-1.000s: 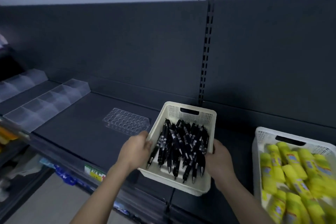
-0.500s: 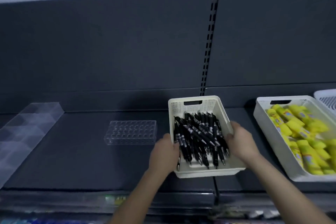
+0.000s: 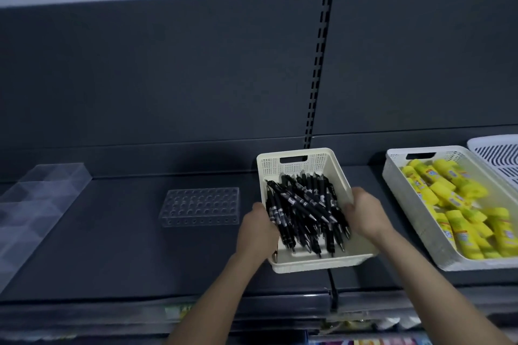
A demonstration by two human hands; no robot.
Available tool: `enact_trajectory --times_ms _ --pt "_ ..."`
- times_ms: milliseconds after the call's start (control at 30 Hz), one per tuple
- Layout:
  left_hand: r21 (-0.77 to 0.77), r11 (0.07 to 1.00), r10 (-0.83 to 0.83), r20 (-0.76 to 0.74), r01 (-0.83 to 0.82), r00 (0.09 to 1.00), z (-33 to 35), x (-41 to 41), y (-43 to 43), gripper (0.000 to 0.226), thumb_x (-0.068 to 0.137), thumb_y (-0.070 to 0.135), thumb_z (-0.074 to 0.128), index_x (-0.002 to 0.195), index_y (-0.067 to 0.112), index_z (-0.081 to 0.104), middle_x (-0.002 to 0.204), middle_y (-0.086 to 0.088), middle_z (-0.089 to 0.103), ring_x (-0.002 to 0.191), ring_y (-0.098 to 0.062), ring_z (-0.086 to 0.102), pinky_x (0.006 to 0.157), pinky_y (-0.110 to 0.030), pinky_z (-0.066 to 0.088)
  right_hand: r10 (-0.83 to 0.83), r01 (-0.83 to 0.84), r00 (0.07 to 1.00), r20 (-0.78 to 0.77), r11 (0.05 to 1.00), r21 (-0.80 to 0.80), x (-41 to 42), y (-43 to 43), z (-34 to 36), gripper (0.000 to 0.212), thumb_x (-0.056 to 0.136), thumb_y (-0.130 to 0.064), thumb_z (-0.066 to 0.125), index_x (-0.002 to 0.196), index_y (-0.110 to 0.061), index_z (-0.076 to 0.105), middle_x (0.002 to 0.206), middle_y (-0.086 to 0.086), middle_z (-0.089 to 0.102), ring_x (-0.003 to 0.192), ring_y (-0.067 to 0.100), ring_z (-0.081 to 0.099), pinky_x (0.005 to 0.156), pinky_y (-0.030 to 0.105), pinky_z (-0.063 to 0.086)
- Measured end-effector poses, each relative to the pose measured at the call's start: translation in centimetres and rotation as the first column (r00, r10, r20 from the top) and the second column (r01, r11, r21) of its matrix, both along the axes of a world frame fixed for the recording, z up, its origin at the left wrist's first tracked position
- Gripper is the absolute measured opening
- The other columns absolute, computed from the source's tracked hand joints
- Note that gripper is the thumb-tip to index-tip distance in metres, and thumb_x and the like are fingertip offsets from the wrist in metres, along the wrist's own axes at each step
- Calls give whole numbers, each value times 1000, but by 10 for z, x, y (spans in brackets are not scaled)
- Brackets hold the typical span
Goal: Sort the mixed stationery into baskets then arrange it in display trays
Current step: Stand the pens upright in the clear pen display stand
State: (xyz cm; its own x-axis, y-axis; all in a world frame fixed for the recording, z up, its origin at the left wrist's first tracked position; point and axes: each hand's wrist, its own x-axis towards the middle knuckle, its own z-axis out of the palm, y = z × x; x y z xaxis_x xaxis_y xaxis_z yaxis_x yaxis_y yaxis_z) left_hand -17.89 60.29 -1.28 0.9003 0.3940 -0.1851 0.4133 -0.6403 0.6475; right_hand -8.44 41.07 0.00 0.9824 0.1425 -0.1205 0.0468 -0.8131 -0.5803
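Dark grey shelving fills the view, a flat shelf (image 3: 112, 246) backed by matching panels that a slotted upright (image 3: 316, 64) divides. At the far left of the shelf lies a clear stepped display tray (image 3: 36, 204), and to its right, well apart from it, a clear block (image 3: 200, 206) drilled with rows of round holes. Just right of the block comes the left hand (image 3: 256, 232), fingers curled round the left wall of a cream basket (image 3: 319, 161); the fingertips are hidden behind the rim. This basket is rectangular, its perforated back wall has a slot handle, and it sits over the shelf below the upright, though whether its base touches the shelf cannot be told. Inside it lies a loose heap of black pens (image 3: 305, 210) with pale printing on the barrels and silvery tips pointing mostly toward the person. The right hand (image 3: 364, 213) grips the opposite wall, thumb hooked over the rim into the basket and touching the pens, the other fingers out of sight on the outside. Further right, apart from the held basket, stands a white basket (image 3: 398, 185) filled with yellow items (image 3: 454, 204), blurred but probably glue sticks with printed labels. Beyond it, at the right edge, part of another white slotted basket (image 3: 496, 154) shows.
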Motion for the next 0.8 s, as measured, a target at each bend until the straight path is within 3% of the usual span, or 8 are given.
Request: enact_trajectory --times_ms 100,167,300,533,700,800 --pt "-31 1000 8 39 -7 999 9 -8 5 25 89 -3 43 75 16 37 73 -3 52 55 -11 44 43 -26 36 -9 8 999 52 1000 16 -6 0 3 5 86 -5 49 86 -8 52 79 6 54 67 23 47 58 30 35" --pt "-46 999 29 98 -25 995 22 -15 15 18 90 0 46 78 14 42 77 -6 57 59 -15 51 49 -32 45 -12 8 993 121 999 33 -11 6 13 7 86 -4 50 84 -10 51 74 3 52 60 16 44 48 26 32" --pt "-44 997 74 184 -67 980 56 -32 48 6 90 2 45 89 6 49 85 -10 60 76 -26 61 66 -45 53 10 -31 972 236 996 84 -26 35 43 14 87 -5 50 76 -13 47 66 -6 48 58 3 42 45 19 26" --pt "2 986 160 240 -166 957 85 -84 141 9 85 2 43 91 3 49 87 -14 62 79 -33 61 66 -48 52 82 -138 957 277 973 187 -69 132 70 11 88 -6 50 77 -8 51 68 2 57 59 13 53 44 26 33" --pt "121 959 222 238 -256 945 87 -133 225 11 85 1 42 81 12 43 80 -6 57 69 -23 56 62 -41 50 151 -208 953 264 957 203 -110 221 61 19 90 -10 48 71 -11 47 66 1 55 59 12 50 44 25 30" --pt "181 933 271 220 -312 937 83 -157 272 13 85 -1 42 94 7 48 86 -8 59 75 -25 58 70 -45 53 192 -251 939 286 950 187 -133 270 54 25 91 -9 46 67 -14 43 63 -2 52 56 9 46 42 19 27"
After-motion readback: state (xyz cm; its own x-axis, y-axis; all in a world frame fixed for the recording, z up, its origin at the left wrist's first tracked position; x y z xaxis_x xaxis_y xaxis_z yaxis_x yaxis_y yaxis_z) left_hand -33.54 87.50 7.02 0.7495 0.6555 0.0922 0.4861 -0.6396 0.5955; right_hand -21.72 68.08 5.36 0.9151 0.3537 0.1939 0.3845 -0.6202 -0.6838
